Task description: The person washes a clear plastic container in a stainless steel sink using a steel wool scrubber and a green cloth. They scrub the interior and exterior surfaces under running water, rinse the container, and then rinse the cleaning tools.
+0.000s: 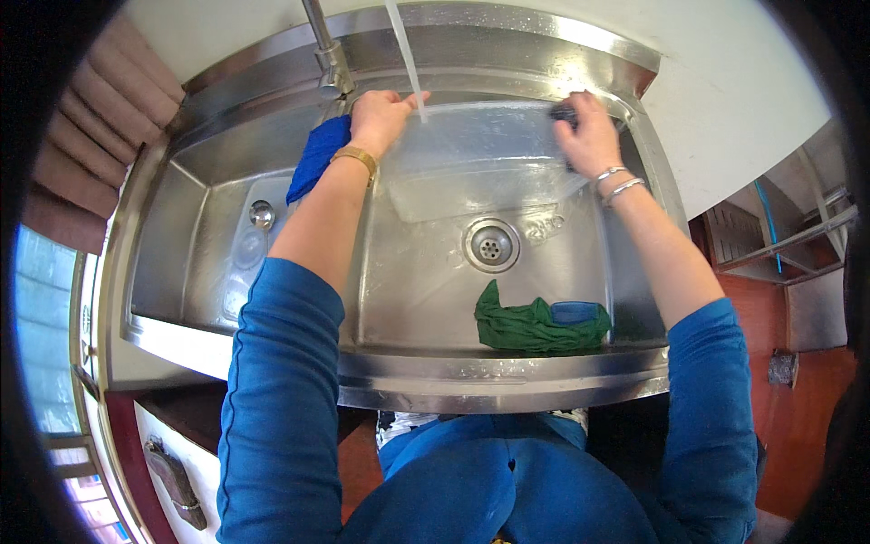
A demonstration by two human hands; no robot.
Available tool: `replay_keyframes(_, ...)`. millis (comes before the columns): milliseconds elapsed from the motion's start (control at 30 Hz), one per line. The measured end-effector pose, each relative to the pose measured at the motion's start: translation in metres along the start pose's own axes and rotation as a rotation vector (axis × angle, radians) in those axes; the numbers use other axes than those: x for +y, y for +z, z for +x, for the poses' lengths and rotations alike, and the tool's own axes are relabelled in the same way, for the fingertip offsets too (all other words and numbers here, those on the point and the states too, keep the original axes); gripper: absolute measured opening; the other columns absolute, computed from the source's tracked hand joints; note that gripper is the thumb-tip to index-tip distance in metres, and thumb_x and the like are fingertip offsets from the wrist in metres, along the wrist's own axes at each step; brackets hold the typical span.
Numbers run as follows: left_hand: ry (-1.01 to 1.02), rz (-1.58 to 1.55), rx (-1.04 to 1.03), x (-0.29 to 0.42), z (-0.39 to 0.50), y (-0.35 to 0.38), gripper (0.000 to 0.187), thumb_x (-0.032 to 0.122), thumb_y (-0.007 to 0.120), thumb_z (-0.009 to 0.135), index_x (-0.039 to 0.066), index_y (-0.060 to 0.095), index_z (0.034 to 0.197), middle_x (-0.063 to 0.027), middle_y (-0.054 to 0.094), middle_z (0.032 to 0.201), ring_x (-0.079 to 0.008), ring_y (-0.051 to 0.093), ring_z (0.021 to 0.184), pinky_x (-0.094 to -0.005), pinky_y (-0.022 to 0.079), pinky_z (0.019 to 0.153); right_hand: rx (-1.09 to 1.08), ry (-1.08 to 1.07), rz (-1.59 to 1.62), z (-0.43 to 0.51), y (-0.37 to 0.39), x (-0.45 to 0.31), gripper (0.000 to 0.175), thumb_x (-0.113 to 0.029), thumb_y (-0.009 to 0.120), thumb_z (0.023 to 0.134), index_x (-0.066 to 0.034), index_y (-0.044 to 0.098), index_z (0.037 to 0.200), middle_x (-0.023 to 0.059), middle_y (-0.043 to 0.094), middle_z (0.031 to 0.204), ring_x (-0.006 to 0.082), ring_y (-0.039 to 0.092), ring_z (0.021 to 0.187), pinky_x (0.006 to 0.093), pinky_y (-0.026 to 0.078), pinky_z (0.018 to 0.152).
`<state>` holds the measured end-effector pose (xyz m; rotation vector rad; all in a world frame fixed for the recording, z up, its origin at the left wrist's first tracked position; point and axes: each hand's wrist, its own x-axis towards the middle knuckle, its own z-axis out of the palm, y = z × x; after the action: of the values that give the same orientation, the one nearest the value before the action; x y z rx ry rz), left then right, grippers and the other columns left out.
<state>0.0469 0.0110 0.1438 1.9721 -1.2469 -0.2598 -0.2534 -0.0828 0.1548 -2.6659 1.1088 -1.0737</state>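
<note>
A clear plastic container (489,136) is tilted in the right basin of a steel double sink (421,285). My left hand (380,121) grips its far left end, beside the stream of water (408,64) that lands on it. At the right end, my right hand (590,136) holds a dark scrubber (564,115) against the plastic. That hand is blurred, and its fingers partly cover the scrubber. Much of the container's outline is hard to make out against the steel. Below it, the drain (491,245) shows uncovered.
A green cloth (537,330) and a blue sponge (575,313) lie near the front wall of the right basin. Over the divider hangs a blue cloth (319,160). The left basin holds a metal spoon (261,215) and a clear tray (241,285). Behind stands the faucet (332,68).
</note>
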Motion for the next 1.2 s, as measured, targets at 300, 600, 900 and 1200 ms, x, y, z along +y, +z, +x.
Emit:
replay_keyframes(300, 0.073, 0.067, 0.018, -0.017, 0.006, -0.009, 0.056, 0.054, 0.066, 0.078, -0.001, 0.068, 0.070, -0.0192, 0.064, 0.067, -0.0305, 0.061, 0.064, -0.0396, 0.046, 0.063, 0.067, -0.255, 0.171, 0.016, 0.092, -0.143, 0.034, -0.026, 0.056, 0.075, -0.0017, 0.063, 0.098, 0.0210, 0.060, 0.103, 0.0353, 0.053, 0.106, 0.0448, 0.041, 0.095)
replay_keyframes(600, 0.007, -0.072, -0.036, -0.011, 0.008, 0.002, 0.051, 0.049, 0.067, 0.079, -0.002, 0.070, 0.080, -0.0157, 0.066, 0.069, -0.0260, 0.060, 0.064, -0.0360, 0.046, 0.065, -0.052, 0.267, -0.077, 0.011, -0.004, 0.026, 0.034, -0.023, 0.052, 0.081, -0.0022, 0.061, 0.105, 0.0216, 0.058, 0.111, 0.0353, 0.054, 0.107, 0.0432, 0.045, 0.093)
replay_keyframes(900, 0.006, 0.025, -0.024, -0.013, 0.013, -0.001, 0.052, 0.050, 0.068, 0.079, -0.001, 0.071, 0.081, -0.0123, 0.067, 0.071, -0.0202, 0.061, 0.066, -0.0326, 0.048, 0.067, 0.138, -0.405, -0.039, -0.008, 0.058, -0.089, 0.033, -0.023, 0.067, 0.072, -0.0020, 0.055, 0.095, 0.0219, 0.053, 0.110, 0.0382, 0.050, 0.111, 0.0462, 0.041, 0.097)
replay_keyframes(1200, 0.009, 0.141, -0.169, -0.019, 0.032, -0.008, 0.059, 0.059, 0.057, 0.079, 0.003, 0.072, 0.091, -0.0193, 0.068, 0.094, -0.0329, 0.065, 0.090, -0.0385, 0.048, 0.082, 0.140, -1.015, -0.072, -0.009, 0.095, -0.135, 0.037, -0.013, 0.061, 0.075, -0.0181, 0.058, 0.111, 0.0063, 0.052, 0.124, 0.0261, 0.046, 0.123, 0.0490, 0.036, 0.106)
